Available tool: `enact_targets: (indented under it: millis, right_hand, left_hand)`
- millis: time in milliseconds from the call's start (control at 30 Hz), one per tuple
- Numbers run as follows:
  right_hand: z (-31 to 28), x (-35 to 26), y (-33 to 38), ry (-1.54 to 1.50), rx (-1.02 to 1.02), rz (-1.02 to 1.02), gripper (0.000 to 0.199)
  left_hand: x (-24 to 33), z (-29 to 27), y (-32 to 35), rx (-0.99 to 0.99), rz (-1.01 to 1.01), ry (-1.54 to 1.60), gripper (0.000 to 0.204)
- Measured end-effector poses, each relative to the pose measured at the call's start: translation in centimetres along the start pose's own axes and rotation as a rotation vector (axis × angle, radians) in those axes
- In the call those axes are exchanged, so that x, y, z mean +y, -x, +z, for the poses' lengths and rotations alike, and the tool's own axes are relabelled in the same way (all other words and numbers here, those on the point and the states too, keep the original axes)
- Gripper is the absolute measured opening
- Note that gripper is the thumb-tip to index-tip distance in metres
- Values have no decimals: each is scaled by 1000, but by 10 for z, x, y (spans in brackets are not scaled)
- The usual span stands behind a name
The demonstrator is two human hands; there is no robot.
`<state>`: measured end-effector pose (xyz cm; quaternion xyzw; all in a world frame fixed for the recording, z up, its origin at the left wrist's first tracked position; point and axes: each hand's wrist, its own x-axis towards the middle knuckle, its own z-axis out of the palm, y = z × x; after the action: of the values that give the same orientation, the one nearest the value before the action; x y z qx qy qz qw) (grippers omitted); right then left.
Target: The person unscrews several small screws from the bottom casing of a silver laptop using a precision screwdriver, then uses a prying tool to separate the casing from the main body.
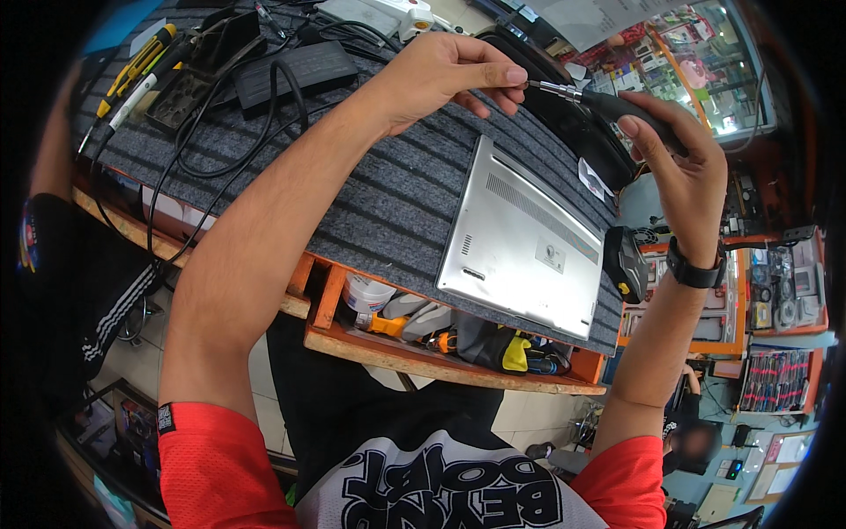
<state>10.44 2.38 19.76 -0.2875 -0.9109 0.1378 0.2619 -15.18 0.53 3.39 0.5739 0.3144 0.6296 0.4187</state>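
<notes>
My right hand (683,163) grips the dark handle of a screwdriver (608,106) with a silver shaft, held above the far right of the table. At the shaft's end, my left hand (463,78) is closed, thumb and finger pinching the small dark bit (532,84); the fingertips partly hide it. Below both hands a silver laptop (524,242) lies closed with its underside up, showing a long vent grille and a label. Neither hand touches the laptop.
A striped grey mat (379,207) covers the table. Black cables, a power adapter (295,75), a parts tray (176,101) and a yellow cutter (141,62) lie at left. A black mouse-shaped device (624,264) sits right of the laptop. Below, an open drawer (441,366) holds tools.
</notes>
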Motion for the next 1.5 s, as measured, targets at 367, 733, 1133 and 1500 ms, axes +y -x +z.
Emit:
enact_targets:
  millis: [367, 733, 1133, 1500]
  right_hand:
    - [-10, 19, 1, -103, -17, 122, 30]
    - [10, -9, -17, 248, -546, -341, 26]
    - [47, -19, -28, 318, -744, -488, 23]
    - [55, -17, -27, 368, -725, -515, 22]
  left_hand:
    - [-3, 1, 0, -8, -9, 30, 46]
    - [4, -6, -7, 194, -156, 152, 65]
    - [-3, -11, -11, 201, -176, 119, 69]
    - [1, -9, -9, 186, -162, 76, 68]
